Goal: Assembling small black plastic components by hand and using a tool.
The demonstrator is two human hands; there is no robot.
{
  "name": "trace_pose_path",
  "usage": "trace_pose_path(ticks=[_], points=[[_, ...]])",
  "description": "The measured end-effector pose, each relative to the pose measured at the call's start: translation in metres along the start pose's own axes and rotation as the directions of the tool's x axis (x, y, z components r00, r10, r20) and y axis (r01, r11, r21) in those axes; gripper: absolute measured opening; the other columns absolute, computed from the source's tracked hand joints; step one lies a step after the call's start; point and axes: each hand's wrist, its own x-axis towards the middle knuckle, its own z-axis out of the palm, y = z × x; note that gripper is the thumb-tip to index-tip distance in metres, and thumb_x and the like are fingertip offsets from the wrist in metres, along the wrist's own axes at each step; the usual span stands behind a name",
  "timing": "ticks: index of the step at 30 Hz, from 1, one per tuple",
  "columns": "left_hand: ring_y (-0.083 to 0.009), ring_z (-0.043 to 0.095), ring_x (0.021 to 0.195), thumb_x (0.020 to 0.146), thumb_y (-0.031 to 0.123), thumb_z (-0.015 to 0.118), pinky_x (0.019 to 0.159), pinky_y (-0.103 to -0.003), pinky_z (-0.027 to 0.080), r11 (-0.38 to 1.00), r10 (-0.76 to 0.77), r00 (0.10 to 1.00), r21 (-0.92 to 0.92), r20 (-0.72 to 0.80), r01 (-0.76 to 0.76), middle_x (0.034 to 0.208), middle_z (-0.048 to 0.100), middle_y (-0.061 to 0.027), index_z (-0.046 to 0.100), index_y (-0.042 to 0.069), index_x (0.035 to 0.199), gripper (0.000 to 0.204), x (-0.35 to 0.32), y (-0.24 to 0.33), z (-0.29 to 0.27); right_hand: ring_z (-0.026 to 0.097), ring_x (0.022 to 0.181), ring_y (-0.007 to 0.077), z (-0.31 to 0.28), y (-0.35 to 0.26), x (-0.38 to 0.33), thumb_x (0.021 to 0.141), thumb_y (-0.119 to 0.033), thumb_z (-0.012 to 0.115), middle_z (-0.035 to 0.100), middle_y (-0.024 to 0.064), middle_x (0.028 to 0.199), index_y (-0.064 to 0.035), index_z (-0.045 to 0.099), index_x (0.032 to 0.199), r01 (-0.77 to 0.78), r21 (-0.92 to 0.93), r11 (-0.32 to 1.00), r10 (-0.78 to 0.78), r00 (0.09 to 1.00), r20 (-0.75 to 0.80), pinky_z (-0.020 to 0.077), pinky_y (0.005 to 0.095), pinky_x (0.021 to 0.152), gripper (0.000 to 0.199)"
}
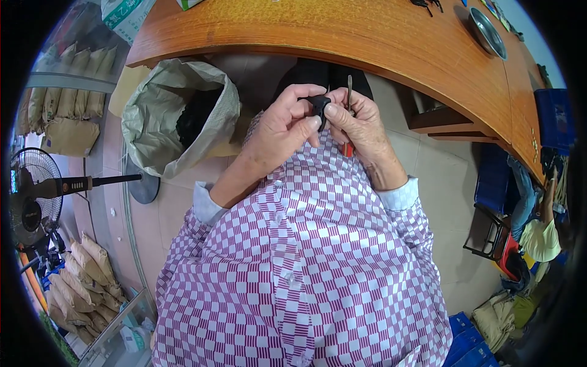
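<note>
Black pc (318, 102), prob. mid-work, is pinched by L hand (282, 124) & R hand (361, 126) fingers, R also gripping red-handled tool (348, 149); black stuff (194, 119) in sack (142, 131) left of fingers, done/undone unclear.

Printed Chinese characters (127, 11) (partly cut off) stand on the white-and-teal bag (137, 23) at upper left

Black piece (319, 104) between left hand (284, 125) and right hand (362, 125): partly covered, form indeterminable. Red-handled tool (348, 149) in right hand: midsection concealed. Dark contents (191, 119) of sack (138, 137), left of left hand: unidentifiable. Printed bag (126, 19), beyond left hand: cropped by upper edge.
</note>
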Motion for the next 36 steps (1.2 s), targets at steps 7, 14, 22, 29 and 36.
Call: trace_pose_path(ticks=[7, 14, 22, 29, 36], points=[[-0.0096, 0.060, 0.073, 0.089, -0.007, 0.049, 0.061, -0.021, 0.050, 0.957, 0.029, 0.998, 0.291, -0.052, -0.012, 0.098, 0.057, -0.0080, 0.034, 0.004, 0.129, 0.045, -0.002, 0.000, 0.009, 0.046, 0.058, 0.0051, 0.004, 0.009, -0.003, 0.093, -0.021, 0.059, 0.053, -0.0020, 0.070, -0.0033, 0.057, 0.094, 0.138, -0.279, 0.950, -0.131, 0.990, 0.044, 0.0380, 0.0205, 0.051, 0.018], [-0.0091, 0.060, 0.073, 0.088, -0.009, 0.049, 0.061, -0.020, 0.050, 0.959, 0.086, 0.986, 0.280, -0.146, -0.042, 0.094, 0.056, -0.0074, 0.037, 0.003, 0.120, 0.037, -0.001, 0.005, -0.004, 0.051, 0.060, 0.0155, 0.017, -0.015, -0.015, 0.100, -0.032, 0.039, 0.051, 0.0054, 0.065, -0.0020, 0.052, 0.096, 0.080, -0.587, 0.806, -0.006, 0.992, 0.128, 0.0400, 0.0294, 0.054, 0.033], [-0.0197, 0.067, 0.072, 0.086, -0.002, 0.055, 0.061, -0.030, 0.052, 0.893, 0.136, 0.978, 0.447, -0.157, -0.053, 0.081, 0.061, -0.0142, 0.040, 0.004, 0.109, 0.028, -0.005, 0.006, -0.004, 0.054, 0.057, 0.0204, 0.023, -0.004, -0.015, 0.100, -0.028, 0.038, 0.052, 0.0109, 0.063, -0.0032, 0.051, 0.098, 0.136, -0.671, 0.728, -0.055, 0.988, 0.141, 0.0397, 0.0320, 0.051, 0.028], [-0.0373, 0.063, 0.079, 0.081, 0.000, 0.059, 0.065, -0.040, 0.050, 0.681, 0.303, 0.931, 0.730, -0.203, -0.062, 0.087, 0.060, -0.0198, 0.042, 0.004, 0.109, 0.033, -0.004, 0.007, 0.001, 0.050, 0.053, 0.0187, 0.020, 0.007, -0.005, 0.100, -0.026, 0.039, 0.049, 0.0091, 0.061, -0.0036, 0.049, 0.095, 0.208, -0.646, 0.735, -0.128, 0.977, 0.170, 0.0395, 0.0310, 0.050, 0.025], [-0.0407, 0.060, 0.082, 0.080, 0.001, 0.059, 0.065, -0.044, 0.048, 0.698, 0.353, 0.890, 0.715, -0.289, -0.044, 0.090, 0.059, -0.0203, 0.046, 0.006, 0.106, 0.029, 0.015, 0.003, -0.015, 0.046, 0.055, 0.0136, 0.027, 0.009, 0.025, 0.100, -0.027, 0.040, 0.045, 0.0052, 0.062, -0.0038, 0.049, 0.095, 0.186, -0.574, 0.798, -0.126, 0.982, 0.143, 0.0383, 0.0271, 0.052, 0.025]])
